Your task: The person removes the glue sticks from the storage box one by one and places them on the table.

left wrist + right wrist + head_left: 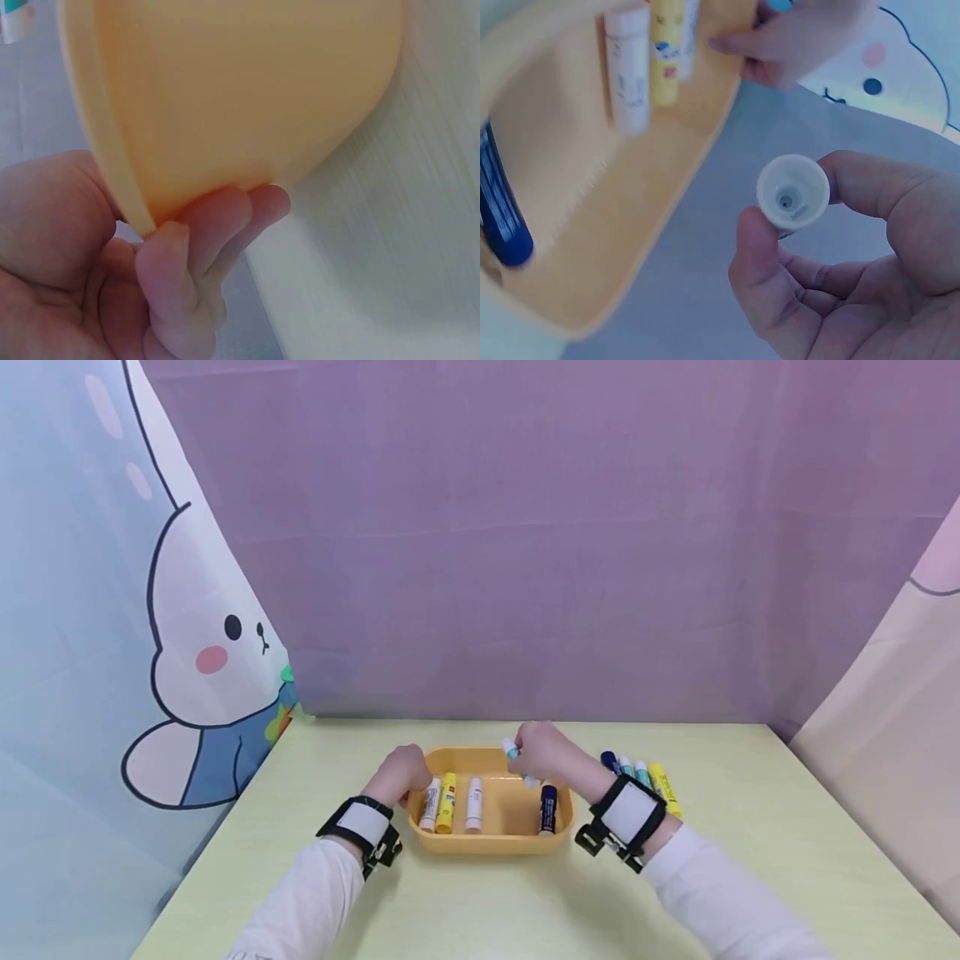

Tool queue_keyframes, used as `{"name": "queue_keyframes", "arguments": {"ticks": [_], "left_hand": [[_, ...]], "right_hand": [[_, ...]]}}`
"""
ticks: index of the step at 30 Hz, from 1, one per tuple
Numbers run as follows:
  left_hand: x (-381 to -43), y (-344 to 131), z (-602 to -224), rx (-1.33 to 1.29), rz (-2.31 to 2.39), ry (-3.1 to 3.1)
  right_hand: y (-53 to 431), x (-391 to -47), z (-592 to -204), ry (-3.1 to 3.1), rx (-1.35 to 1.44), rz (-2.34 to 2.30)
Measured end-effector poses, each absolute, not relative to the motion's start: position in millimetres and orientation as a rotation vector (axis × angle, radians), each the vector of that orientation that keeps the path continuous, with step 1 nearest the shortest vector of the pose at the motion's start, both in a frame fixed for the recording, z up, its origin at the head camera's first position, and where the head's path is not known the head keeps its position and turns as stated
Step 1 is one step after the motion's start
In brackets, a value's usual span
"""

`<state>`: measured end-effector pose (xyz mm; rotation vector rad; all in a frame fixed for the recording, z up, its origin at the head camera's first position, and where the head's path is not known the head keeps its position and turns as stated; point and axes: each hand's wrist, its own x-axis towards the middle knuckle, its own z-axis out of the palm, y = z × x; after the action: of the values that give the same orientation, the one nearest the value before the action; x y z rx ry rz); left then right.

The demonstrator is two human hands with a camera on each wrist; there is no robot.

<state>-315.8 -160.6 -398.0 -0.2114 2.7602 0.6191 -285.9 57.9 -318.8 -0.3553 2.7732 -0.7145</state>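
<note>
I see right hand (546,752) pinching white-and-teal tube (792,192), head view's lower centre; left hand (405,771) gripping orange tray (495,843) by left end.

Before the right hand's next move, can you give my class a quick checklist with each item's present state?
1. Left hand gripping the tray by its rim: ok.
2. Right hand pinching the teal-and-white stick: ok.
3. Bare tray floor between the middle white stick and dark blue stick: ok.
4. Held stick's cap tight: cannot tell.
5. All sticks in the tray: not ok; loose sticks lie right of it.
</note>
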Motion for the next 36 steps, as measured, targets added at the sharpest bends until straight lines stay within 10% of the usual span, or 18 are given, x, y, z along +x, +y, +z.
{"name": "queue_keyframes", "arguments": {"ticks": [36], "left_hand": [[-312.8, -162.1, -398.2, -0.236, 0.638, 2.77]], "right_hand": [[191.7, -293.3, -262.6, 2.96, -0.209, -0.678]]}}
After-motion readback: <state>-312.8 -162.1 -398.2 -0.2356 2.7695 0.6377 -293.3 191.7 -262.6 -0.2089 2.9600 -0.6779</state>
